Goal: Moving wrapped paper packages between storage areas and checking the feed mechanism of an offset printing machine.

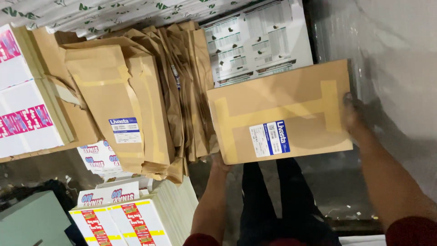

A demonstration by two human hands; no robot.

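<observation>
The person holds a brown paper-wrapped parcel (280,116) with both hands, a little right of the middle of the view, flat side up and slightly tilted, with a white and blue label (269,138) on its face and tape in a lighter band across it. The left hand (219,163) supports the parcel from under its lower corner at 7 o'clock, and the right hand (353,114) presses on its short edge at 3 o'clock; both grips are closed on the parcel, though the fingers are mostly hidden behind it. To carry it well, I think the two hands should keep equal pressure and hold the parcel level, because the paper is smooth and the left support is only at one corner. At 9 o'clock from the parcel, very near to its left edge, stands a row of similar brown parcels (136,100), leaning one on another. At 12 o'clock lies a sheet of printed cartons (255,41). White printed boxes (132,218) are stacked at 7 o'clock. The open room is at 5 o'clock, over the dark floor (337,191) beside the person's legs, and a pale wrapped surface (400,68) closes the right side.
</observation>
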